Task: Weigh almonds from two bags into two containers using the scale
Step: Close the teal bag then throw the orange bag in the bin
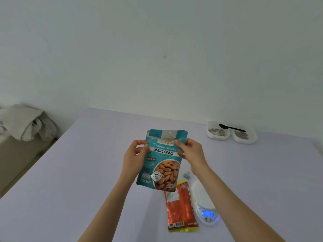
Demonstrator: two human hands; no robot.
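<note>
Teal foil pouch of roasted almonds (162, 161) hangs upright above the lavender counter (70, 172). The left grip (134, 156) pinches its left edge and the right grip (191, 151) pinches its upper right edge. Below, an orange foil bag (181, 206) lies flat just beside the white digital scale (204, 205), which has a lit blue display.
</note>
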